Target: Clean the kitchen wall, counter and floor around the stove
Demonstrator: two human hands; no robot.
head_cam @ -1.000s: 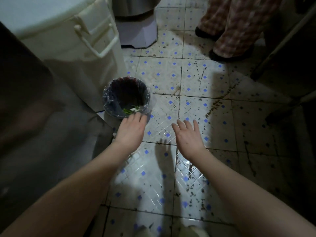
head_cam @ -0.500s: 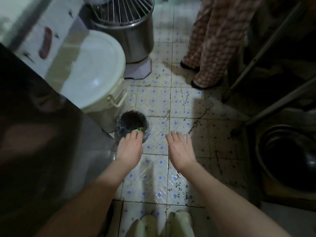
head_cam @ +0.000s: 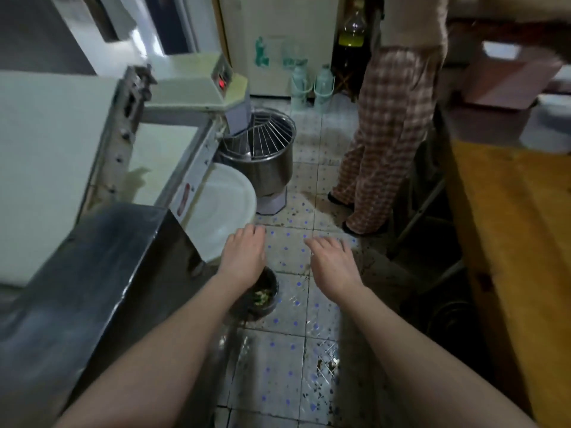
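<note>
Left hand [head_cam: 244,257] and right hand [head_cam: 335,261] empty, fingers loose, apart over dirty floor [head_cam: 287,366]; small scrap bin [head_cam: 269,305] probably light, lift by rim.

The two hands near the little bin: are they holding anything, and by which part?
Nothing is held. The left hand and right hand are both open, fingers relaxed, above the tiled floor; neither grips the small bin.

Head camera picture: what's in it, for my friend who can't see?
Two empty hands, the left hand and the right hand, stretch palms down over a dirty tiled floor; a small bin with green scraps sits below the left one. A person in checked trousers stands ahead near a mixer bowl.
</note>
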